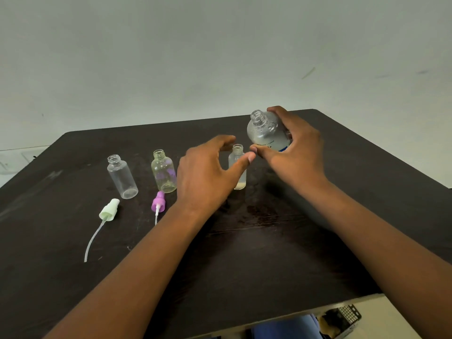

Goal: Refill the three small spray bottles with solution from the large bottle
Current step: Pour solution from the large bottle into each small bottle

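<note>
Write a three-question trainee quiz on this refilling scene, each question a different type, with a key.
1. True or false: the right hand holds the large bottle with its cap on.
2. How many small bottles stand uncapped on the table?
3. Which spray cap lies nearest the yellowish bottle? A) green cap B) purple cap

Key: 1 false, the mouth is open. 2 three: the clear bottle, the yellowish bottle and the one by the left hand, the rightmost small bottle. 3 B.

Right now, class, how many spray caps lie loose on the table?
2. A green cap lies before the left bottle; a purple cap lies before the middle bottle. A third may be hidden behind the left arm.
</note>
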`<state>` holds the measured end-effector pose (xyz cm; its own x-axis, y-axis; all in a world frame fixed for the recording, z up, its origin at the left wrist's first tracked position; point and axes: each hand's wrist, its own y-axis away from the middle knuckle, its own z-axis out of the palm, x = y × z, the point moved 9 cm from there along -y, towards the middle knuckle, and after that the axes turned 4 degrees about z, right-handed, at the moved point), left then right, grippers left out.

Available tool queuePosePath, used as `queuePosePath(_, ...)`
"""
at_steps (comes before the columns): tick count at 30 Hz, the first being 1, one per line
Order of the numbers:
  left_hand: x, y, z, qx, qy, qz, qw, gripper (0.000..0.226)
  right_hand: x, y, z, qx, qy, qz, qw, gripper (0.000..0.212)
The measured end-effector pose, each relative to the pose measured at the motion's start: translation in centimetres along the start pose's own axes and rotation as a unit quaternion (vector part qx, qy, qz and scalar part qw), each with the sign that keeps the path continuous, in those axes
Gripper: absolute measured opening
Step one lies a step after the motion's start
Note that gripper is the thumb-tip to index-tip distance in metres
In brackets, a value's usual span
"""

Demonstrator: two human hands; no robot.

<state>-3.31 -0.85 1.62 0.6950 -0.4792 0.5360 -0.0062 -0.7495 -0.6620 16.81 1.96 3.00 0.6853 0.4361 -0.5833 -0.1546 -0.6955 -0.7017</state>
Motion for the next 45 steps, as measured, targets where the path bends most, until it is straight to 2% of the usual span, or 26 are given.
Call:
queuePosePath(4, 0.7, -1.0, -3.7, 0.073, -0.06, -0.002, 0.995, 0.05, 0.3, -0.1, -0.3, 0.011, -0.005, 0.017, 1.0, 0.079)
queuePosePath(9, -1.8, -2.8, -9.3, 0.144, -0.156, -0.081, 0.974, 0.043, 0.0, -0.1, -0.4, 0.011, -0.005, 0.014, 1.0, 0.08)
queuePosePath(11, -3.7, -3.2, -10.2, 0.116, -0.177, -0.13, 0.969, 0.043, -0.1, -0.1, -0.3, 0.009, -0.003, 0.013, 1.0, 0.081)
queuePosePath(14, -6.0, -3.3, -9.7, 0.024, -0.184, -0.183, 0.965, 0.045, -0.3, 0.0, -0.3, 0.01, -0.007, 0.012, 1.0, 0.081)
queuePosePath(19, -7.2, -3.3, -9.0, -0.072, -0.232, -0.19, 0.951, 0.057, -0.4, 0.1, -0.1, 0.004, 0.005, 0.004, 1.0, 0.079)
queuePosePath(23, -8.6, -3.1, -8.2, -0.14, -0.248, -0.211, 0.935, 0.053, -0.5, 0.2, 0.0, 0.002, 0.009, 0.003, 1.0, 0.08)
queuePosePath(28, -9.7, -3.0, -7.2, -0.169, -0.25, -0.234, 0.924, 0.051, -0.4, 0.1, -0.1, 0.002, 0.009, 0.008, 1.0, 0.079)
queuePosePath(30, -8.7, -3.1, -7.1, -0.154, -0.24, -0.215, 0.934, 0.043, -0.3, 0.1, -0.1, 0.002, 0.009, 0.01, 1.0, 0.079)
queuePosePath(32, -7.1, -3.3, -7.3, -0.106, -0.208, -0.181, 0.955, 0.033, -0.3, 0.1, -0.3, 0.005, 0.012, 0.01, 1.0, 0.079)
queuePosePath(35, -5.2, -3.5, -7.9, -0.018, -0.098, -0.142, 0.985, 0.046, -0.4, 0.1, -0.4, 0.012, 0.011, 0.007, 1.0, 0.08)
queuePosePath(39, -3.7, -3.6, -8.3, 0.06, 0.034, -0.103, 0.992, 0.043, -0.4, 0.0, -0.5, 0.016, 0.007, 0.002, 1.0, 0.08)
queuePosePath(42, -2.6, -3.5, -8.0, 0.08, 0.043, -0.069, 0.993, 0.045, -0.4, 0.0, -0.6, 0.017, 0.009, 0.0, 1.0, 0.08)
queuePosePath(45, -2.0, -3.4, -7.0, 0.065, 0.032, -0.048, 0.996, 0.048, -0.3, -0.1, -0.7, 0.019, 0.013, -0.001, 1.0, 0.08)
